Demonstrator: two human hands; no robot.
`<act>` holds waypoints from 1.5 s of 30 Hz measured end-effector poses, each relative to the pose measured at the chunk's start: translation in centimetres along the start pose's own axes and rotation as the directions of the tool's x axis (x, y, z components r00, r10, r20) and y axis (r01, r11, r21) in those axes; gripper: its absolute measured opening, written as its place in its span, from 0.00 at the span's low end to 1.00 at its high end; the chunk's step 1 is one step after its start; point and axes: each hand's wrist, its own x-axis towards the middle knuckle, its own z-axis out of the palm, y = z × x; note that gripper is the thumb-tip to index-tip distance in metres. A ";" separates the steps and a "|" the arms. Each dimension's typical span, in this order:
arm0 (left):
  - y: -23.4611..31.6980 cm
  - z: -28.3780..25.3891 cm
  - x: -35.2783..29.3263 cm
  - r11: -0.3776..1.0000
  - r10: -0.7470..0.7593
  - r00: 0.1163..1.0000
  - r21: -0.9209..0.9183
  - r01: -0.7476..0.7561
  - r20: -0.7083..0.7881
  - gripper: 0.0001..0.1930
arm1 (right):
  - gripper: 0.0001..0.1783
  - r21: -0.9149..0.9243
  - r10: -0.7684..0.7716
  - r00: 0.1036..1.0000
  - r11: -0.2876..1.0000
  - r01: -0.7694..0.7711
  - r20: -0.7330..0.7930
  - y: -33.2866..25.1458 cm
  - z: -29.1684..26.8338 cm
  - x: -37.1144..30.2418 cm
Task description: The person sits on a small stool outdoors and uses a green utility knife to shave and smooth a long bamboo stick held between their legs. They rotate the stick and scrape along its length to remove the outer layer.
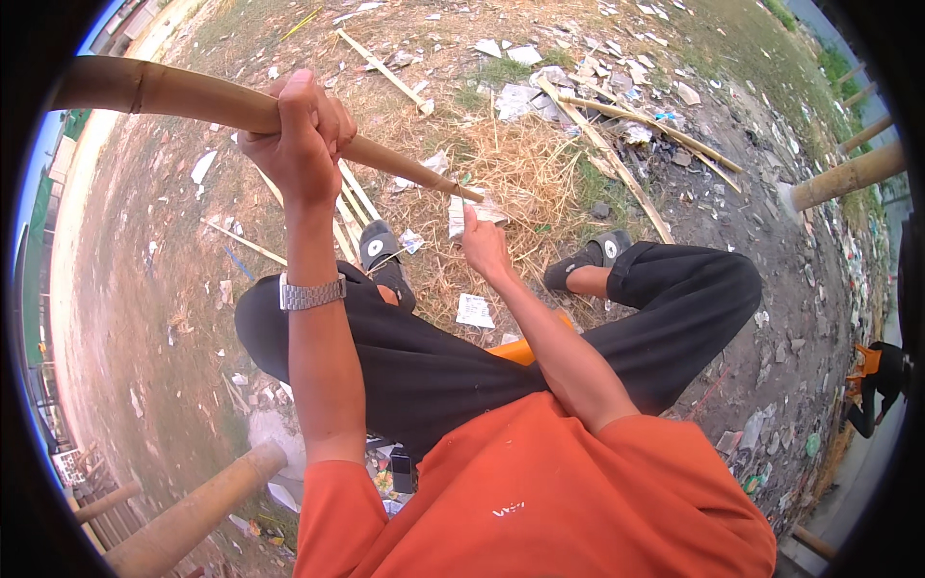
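Observation:
My left hand point(306, 125), with a metal-banded watch point(312, 292) on its wrist, is wrapped round a bamboo pole point(207, 96). The pole runs from the upper left down toward the middle, and its thin end is just beyond my right hand point(487, 249). That hand is closed with the thumb up; what its fingers hold, if anything, is hidden. A pale flat piece point(487, 209) lies behind it, among dry straw point(525, 164). My legs are bent and spread on either side of the straw, a dark sandal point(383, 252) on each foot.
Split bamboo strips point(609, 159) lie at the upper right, another strip point(385, 72) at the upper left. Several thin strips point(355, 204) rest beside my left foot. Thick bamboo posts point(848, 176) stand at both sides. Scraps and broken pieces litter the ground. Another person point(875, 383) is at far right.

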 end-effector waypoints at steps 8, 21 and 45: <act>0.2 0.2 0.3 1.000 0.012 1.000 0.015 -0.012 -0.015 0.20 | 0.43 -0.048 0.035 0.998 0.998 -0.037 -0.047 0.9 1.4 0.7; 0.3 -0.1 0.7 0.999 0.039 0.999 0.037 -0.039 -0.020 0.20 | 0.45 -0.089 -0.069 0.998 0.994 0.070 0.012 1.7 1.1 1.9; -0.5 0.2 0.9 0.997 0.077 0.997 0.024 -0.078 0.031 0.20 | 0.42 -0.209 0.021 1.000 0.978 -0.020 0.001 9.2 3.8 5.2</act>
